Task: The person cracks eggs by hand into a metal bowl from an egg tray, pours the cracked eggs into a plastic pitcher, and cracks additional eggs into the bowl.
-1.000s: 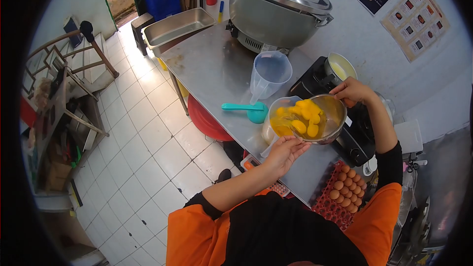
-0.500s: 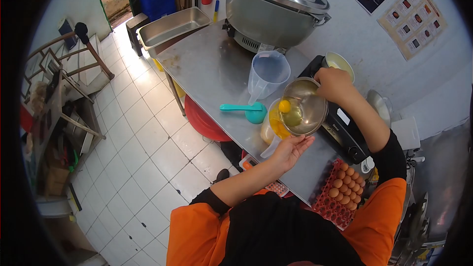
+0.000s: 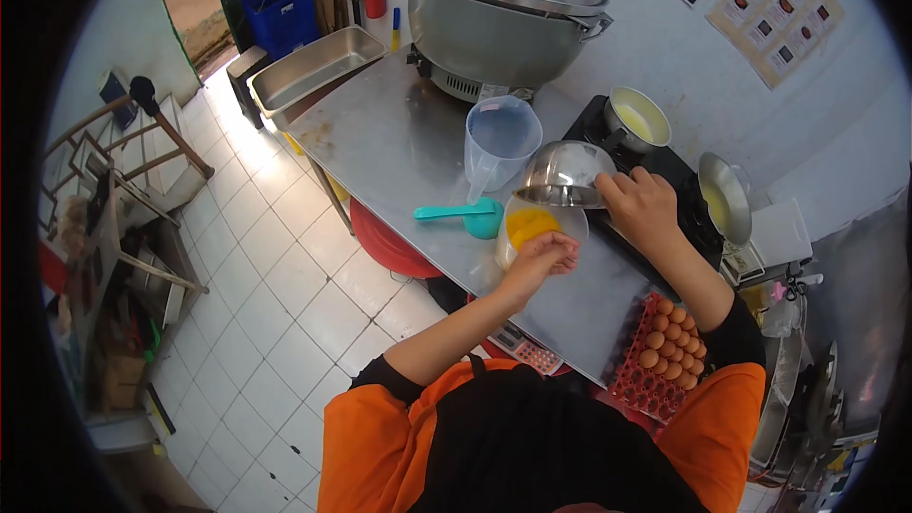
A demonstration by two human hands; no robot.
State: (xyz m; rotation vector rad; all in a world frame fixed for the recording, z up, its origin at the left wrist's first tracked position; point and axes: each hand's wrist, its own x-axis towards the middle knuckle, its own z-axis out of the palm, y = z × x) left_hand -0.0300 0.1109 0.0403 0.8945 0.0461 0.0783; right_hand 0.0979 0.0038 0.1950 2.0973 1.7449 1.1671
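You had a big grey cooker [image 3: 503, 33] back there, posters [image 3: 777, 11] on the wall [image 3: 703, 100], blue crate [image 3: 282, 21] near the doorway [image 3: 193, 14].

On the table [image 3: 370, 123] stand a cooker [image 3: 499, 28], scoop [image 3: 483, 219], pitcher [image 3: 503, 130] and yolk jug [image 3: 506, 248].

Glare on floor tiles [image 3: 275, 294] near doorway [image 3: 193, 14], dark fisheye edges.

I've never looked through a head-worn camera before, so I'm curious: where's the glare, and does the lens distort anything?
Head view: strongest glare on the white floor tiles near the doorway; smaller highlights on the steel bowl in the right hand; also in the head view, a dark, curved border at both sides, probably from a wide-angle lens.
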